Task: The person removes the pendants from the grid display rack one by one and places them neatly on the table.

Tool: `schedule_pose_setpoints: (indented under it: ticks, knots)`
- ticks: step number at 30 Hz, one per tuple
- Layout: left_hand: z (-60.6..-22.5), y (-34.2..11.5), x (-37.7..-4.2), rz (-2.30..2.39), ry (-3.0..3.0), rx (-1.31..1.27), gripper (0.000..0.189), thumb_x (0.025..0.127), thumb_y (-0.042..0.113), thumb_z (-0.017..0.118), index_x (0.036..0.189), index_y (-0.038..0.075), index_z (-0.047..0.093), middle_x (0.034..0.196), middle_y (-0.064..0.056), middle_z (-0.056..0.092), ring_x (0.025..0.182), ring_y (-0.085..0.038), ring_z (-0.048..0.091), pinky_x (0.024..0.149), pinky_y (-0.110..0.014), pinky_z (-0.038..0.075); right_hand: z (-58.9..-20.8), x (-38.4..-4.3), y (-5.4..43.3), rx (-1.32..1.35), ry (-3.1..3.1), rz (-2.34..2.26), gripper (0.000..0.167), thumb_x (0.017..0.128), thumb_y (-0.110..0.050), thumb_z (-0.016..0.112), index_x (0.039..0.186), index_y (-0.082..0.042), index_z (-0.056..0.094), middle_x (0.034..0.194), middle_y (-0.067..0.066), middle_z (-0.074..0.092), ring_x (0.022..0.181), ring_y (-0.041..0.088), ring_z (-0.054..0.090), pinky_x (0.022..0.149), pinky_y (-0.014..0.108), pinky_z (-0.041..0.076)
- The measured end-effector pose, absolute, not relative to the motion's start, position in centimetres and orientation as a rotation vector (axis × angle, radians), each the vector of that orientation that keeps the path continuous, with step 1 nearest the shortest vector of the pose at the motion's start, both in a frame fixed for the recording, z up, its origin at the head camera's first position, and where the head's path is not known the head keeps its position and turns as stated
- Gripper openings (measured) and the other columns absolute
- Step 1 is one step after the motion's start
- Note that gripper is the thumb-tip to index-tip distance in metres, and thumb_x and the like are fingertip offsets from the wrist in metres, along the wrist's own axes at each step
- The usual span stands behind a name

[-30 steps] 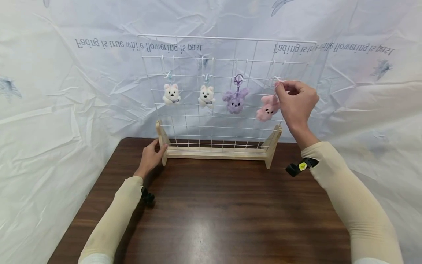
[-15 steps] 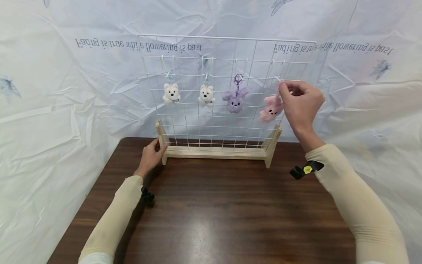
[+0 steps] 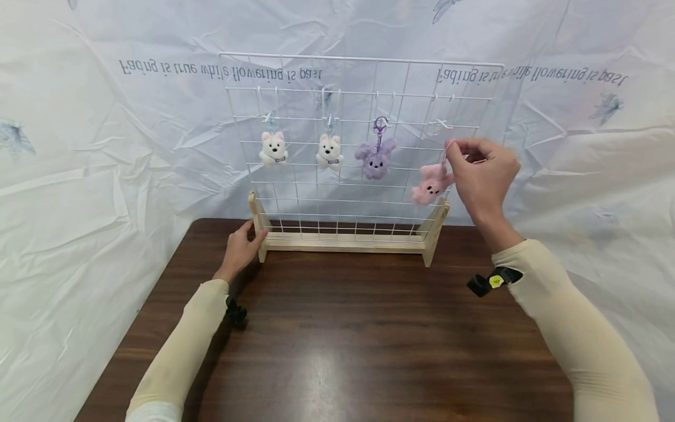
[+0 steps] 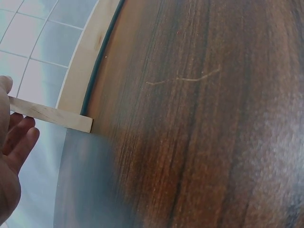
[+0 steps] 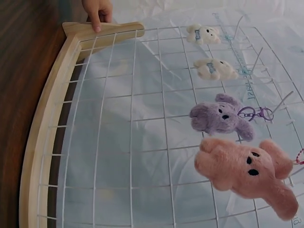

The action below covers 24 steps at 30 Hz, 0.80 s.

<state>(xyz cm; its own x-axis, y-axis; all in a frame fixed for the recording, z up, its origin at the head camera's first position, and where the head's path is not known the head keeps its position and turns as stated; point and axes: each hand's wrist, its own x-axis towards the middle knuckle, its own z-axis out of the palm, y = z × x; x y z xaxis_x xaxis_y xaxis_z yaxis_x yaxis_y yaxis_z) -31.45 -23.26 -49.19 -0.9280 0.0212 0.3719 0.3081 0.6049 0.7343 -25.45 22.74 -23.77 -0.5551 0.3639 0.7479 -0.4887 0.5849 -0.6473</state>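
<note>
My right hand (image 3: 482, 173) pinches the pink bead chain of a pink plush keychain (image 3: 433, 184), which dangles tilted below and in front of the rightmost white hook (image 3: 442, 124). Its dark eyes show in the right wrist view, where the fingers are out of sight. My left hand (image 3: 242, 249) grips the left wooden leg (image 3: 258, 225) of a wire grid rack (image 3: 337, 202), thumb on one side and fingers on the other. In the left wrist view those fingers (image 4: 21, 140) curl beside the leg's end.
On the other hooks hang a purple plush keychain (image 3: 376, 161), a white plush keychain (image 3: 329, 152) and a second white plush keychain (image 3: 273, 149). The rack stands near the back of a dark wooden table (image 3: 337, 328). Pale printed cloth (image 3: 132, 135) hangs behind and at the sides.
My right hand has moved a little right and down with the pink plush keychain, and its chain has come away from the hook. My left hand has stayed on the rack's leg.
</note>
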Motion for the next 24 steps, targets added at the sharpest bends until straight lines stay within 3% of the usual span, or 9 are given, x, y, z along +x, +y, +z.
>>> schedule_pose_setpoints:
  ticks: [5, 13, 20, 24]
  knots:
    - [-49.2, -23.3, -31.5, -1.243, -2.510, -0.258, 0.055, 0.104, 0.032, 0.062, 0.145, -0.004, 0.052, 0.130, -0.030, 0.063, 0.107, -0.042, 0.069, 0.085, -0.058, 0.057, -25.1, -25.0, 23.1, 0.127, -1.869, 1.098, 0.022, 0.088, -0.027, 0.078, 0.088, -0.006, 0.083, 0.072, -0.015, 0.066, 0.061, 0.007, 0.054, 0.060, 0.019, 0.042]
    - [-49.3, -23.2, -31.5, -1.234, -2.508, -0.265, 0.052, 0.104, 0.027, 0.062, 0.143, -0.005, 0.053, 0.128, -0.031, 0.064, 0.106, -0.043, 0.069, 0.085, -0.058, 0.056, -27.2, -23.2, 22.2, 0.111, -1.930, 1.102, 0.015, 0.088, -0.016, 0.078, 0.086, -0.002, 0.080, 0.070, -0.013, 0.064, 0.061, 0.002, 0.055, 0.057, 0.015, 0.041]
    - [-49.3, -23.2, -31.7, -1.249, -2.503, -0.251, 0.051, 0.103, 0.027, 0.064, 0.143, -0.004, 0.053, 0.128, -0.029, 0.065, 0.108, -0.041, 0.069, 0.087, -0.057, 0.057, -27.3, -20.2, 20.2, 0.183, -1.995, 1.177, 0.016, 0.092, -0.009, 0.073, 0.089, 0.007, 0.074, 0.078, -0.005, 0.068, 0.071, 0.001, 0.059, 0.071, 0.012, 0.049]
    - [-49.3, -23.2, -31.8, -1.248, -2.501, -0.254, 0.051, 0.103, 0.026, 0.064, 0.143, -0.004, 0.053, 0.128, -0.029, 0.065, 0.108, -0.041, 0.068, 0.087, -0.057, 0.056, -28.0, -19.6, 20.0, 0.208, -2.027, 1.207, 0.015, 0.094, -0.006, 0.070, 0.092, 0.008, 0.069, 0.085, 0.003, 0.071, 0.078, -0.002, 0.063, 0.072, 0.012, 0.049]
